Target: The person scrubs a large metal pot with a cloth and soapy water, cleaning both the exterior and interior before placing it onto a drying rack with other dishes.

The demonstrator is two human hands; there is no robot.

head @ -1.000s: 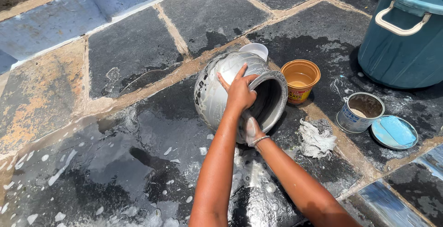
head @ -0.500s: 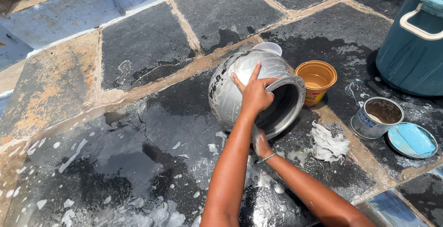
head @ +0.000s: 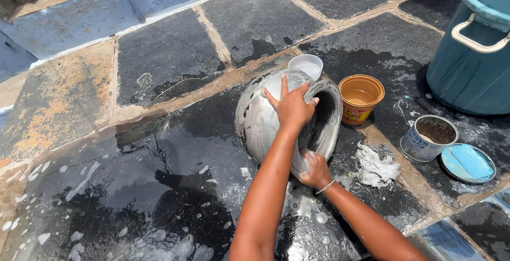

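Wet dark stone slabs with sandy joints make up the floor (head: pixel 159 59), streaked with suds and puddles under hard sun. I take the one big silver metal pot (head: pixel 260 117) as my landmark: it lies tipped on its side on the wet floor, mouth turned toward the right, its skin smeared with soapy foam.

My left hand (head: pixel 292 107) is spread over the upper rim of the pot, fingers (head: pixel 283 88) splayed wide across the shoulder and thumb hooked at the mouth, steadying it. My right hand (head: pixel 314 169) sits at the lower lip of the mouth, fingers curled and pressed to the metal; I cannot tell whether it holds a scrubber. One thin bangle (head: pixel 325 187) circles that wrist.

Counting around the pot: one small white bowl (head: pixel 308 64) just behind it, contents unclear. One orange plastic tub (head: pixel 361 97) just right of the mouth, with a red and yellow label band around its side and pale liquid inside. One white stringy scrub pad (head: pixel 376 166) on the floor, right of the pot's lower lip. Farther right, one round tin (head: pixel 429 138) with a white and blue label, holding a brownish paste, and beside it one round lid (head: pixel 467 163) carrying a blue bar. Well right of the pot stands one large teal bin (head: pixel 467 70) with a cream handle.
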